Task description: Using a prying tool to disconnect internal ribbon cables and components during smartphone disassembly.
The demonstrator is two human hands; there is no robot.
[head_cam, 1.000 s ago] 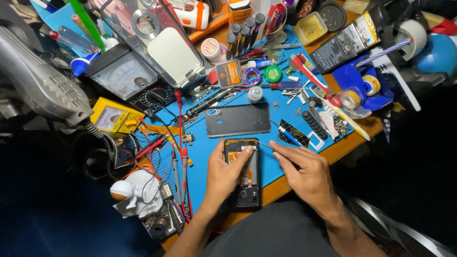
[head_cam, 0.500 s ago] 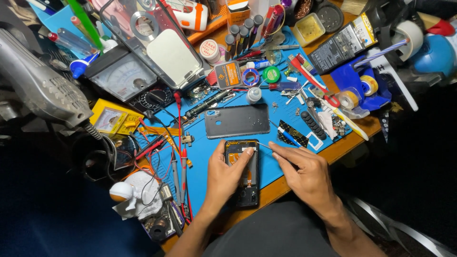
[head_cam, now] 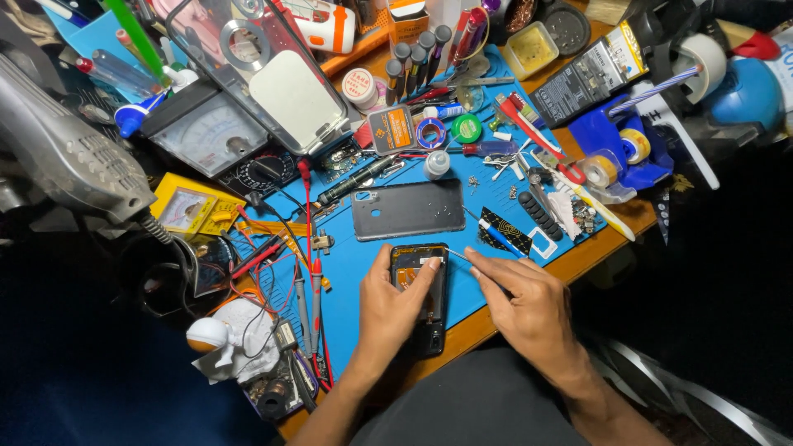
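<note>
An opened black phone [head_cam: 422,291] lies on the blue work mat [head_cam: 355,264], its insides showing orange and dark parts. My left hand [head_cam: 392,307] rests on the phone's left side, thumb and forefinger pressing its upper part. My right hand [head_cam: 529,310] sits just to the right, pinching thin metal tweezers [head_cam: 459,256] whose tip points at the phone's top right corner. The phone's grey back cover [head_cam: 408,210] lies flat on the mat just beyond.
Clutter rings the mat: an analogue meter [head_cam: 205,132], a yellow multimeter [head_cam: 187,209] with red probe leads [head_cam: 307,248], screwdrivers [head_cam: 417,49], tape rolls [head_cam: 634,146], small screws, a hot-air tool [head_cam: 70,157] at left. The wooden table edge [head_cam: 487,322] runs below the phone.
Both hands stay on the phone; the fingers shift only slightly. The view has barely moved.
</note>
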